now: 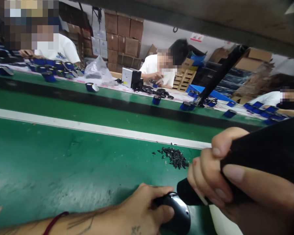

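At the bottom centre, my left hand (147, 209) is closed round a glossy black rounded part (180, 212), whose kind I cannot make out. My right hand (215, 176) wraps round a black tool that looks like a power screwdriver (267, 147), large and close to the camera. Its narrower black end (189, 192) points down-left beside the glossy part; whether they touch is hard to tell. Just beyond my hands lies a loose pile of small black screw-like pieces (176, 158) on the green table (63, 163).
A white strip (88, 126) crosses the table, with a green belt (88, 106) beyond it carrying blue-and-black round parts (156, 100). Co-workers sit across. A white pale-edged object (222, 220) lies below my right hand. A dark slanted post (220, 75) stands at right; a beam (210, 19) hangs overhead.
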`<state>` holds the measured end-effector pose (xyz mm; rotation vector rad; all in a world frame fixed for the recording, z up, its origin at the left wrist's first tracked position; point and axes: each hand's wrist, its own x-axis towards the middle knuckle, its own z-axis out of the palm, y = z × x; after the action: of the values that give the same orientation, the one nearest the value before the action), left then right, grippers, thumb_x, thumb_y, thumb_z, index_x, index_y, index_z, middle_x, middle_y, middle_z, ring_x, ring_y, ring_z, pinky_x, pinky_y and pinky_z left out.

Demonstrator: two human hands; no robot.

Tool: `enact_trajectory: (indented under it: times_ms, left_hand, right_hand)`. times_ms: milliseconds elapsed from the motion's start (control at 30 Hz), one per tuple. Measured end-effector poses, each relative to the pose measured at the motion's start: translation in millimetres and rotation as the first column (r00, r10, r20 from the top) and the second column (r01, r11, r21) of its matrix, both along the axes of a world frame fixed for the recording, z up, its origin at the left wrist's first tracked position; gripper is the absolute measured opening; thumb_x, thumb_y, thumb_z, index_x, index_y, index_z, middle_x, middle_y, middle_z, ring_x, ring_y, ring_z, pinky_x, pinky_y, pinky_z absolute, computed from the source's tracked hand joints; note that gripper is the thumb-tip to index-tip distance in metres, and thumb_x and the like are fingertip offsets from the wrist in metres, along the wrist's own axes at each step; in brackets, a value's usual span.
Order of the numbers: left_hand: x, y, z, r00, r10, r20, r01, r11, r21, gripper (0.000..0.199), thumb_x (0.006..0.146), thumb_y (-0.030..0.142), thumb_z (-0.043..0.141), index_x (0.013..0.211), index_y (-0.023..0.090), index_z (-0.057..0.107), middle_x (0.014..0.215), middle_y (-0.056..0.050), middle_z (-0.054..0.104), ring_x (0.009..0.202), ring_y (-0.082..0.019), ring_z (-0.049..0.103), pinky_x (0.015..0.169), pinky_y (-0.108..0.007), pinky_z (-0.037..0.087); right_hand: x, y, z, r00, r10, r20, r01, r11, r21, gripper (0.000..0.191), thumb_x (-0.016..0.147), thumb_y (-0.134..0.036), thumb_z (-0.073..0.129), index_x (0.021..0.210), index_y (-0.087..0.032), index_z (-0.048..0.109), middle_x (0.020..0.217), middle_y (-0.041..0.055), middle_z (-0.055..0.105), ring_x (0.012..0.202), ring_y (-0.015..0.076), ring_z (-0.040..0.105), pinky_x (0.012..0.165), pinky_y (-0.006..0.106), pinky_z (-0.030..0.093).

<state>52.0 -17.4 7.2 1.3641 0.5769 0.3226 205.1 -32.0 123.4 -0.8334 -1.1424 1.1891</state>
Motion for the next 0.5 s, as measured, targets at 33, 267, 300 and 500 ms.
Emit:
enact_trajectory:
  times_ms: [33, 267, 300, 500]
  left_hand:
    - [0, 0, -0.2, 1.0, 0.004, -0.002, -0.004, 1.0, -0.006, 0.034, 0.092, 0.042, 0.051, 0.109, 0.016, 0.064, 0.068, 0.0, 0.058, 0.045, -0.007, 0.048, 0.044, -0.017, 0.039]
    - [0, 3, 5.4, 1.0, -0.004, -0.005, 0.003, 1.0, -0.011, 0.027, 0.092, 0.035, 0.051, 0.101, 0.014, 0.066, 0.057, 0.004, 0.05, 0.043, -0.006, 0.043, 0.042, -0.016, 0.036]
    - [0, 2, 4.2, 1.0, -0.002, -0.006, 0.002, 1.0, -0.009, 0.027, 0.092, 0.035, 0.051, 0.102, 0.014, 0.065, 0.056, 0.004, 0.05, 0.042, -0.006, 0.043, 0.041, -0.015, 0.036]
    - [4, 0, -13.7, 0.998, 0.057, 0.018, -0.055, 0.996, -0.07, 0.051, 0.088, 0.054, 0.055, 0.121, 0.015, 0.06, 0.066, 0.0, 0.063, 0.044, -0.009, 0.056, 0.052, -0.022, 0.048]
  right_hand:
    - [3, 0, -2.2, 1.0, -0.003, 0.001, 0.003, 1.0, 0.001, 0.021, 0.081, -0.032, 0.07, 0.091, -0.026, 0.053, 0.051, -0.0065, 0.047, 0.042, 0.0099, 0.041, 0.044, 0.025, 0.041]
    - [-3, -5, -12.2, 0.996, 0.008, 0.088, -0.011, 0.999, 0.044, 0.015, 0.084, -0.033, 0.067, 0.08, -0.027, 0.054, 0.05, -0.0078, 0.044, 0.037, 0.0089, 0.037, 0.04, 0.024, 0.037]
    - [-6, -6, -11.9, 0.993, -0.013, 0.114, 0.007, 0.999, 0.048, 0.014, 0.084, -0.032, 0.065, 0.079, -0.027, 0.053, 0.05, -0.0076, 0.042, 0.037, 0.0092, 0.036, 0.04, 0.025, 0.038]
    - [6, -16, 4.2, 0.959, -0.16, 0.235, 0.162, 0.987, 0.011, 0.026, 0.072, -0.036, 0.071, 0.074, -0.024, 0.048, 0.052, -0.0044, 0.046, 0.041, 0.0133, 0.044, 0.042, 0.028, 0.039]
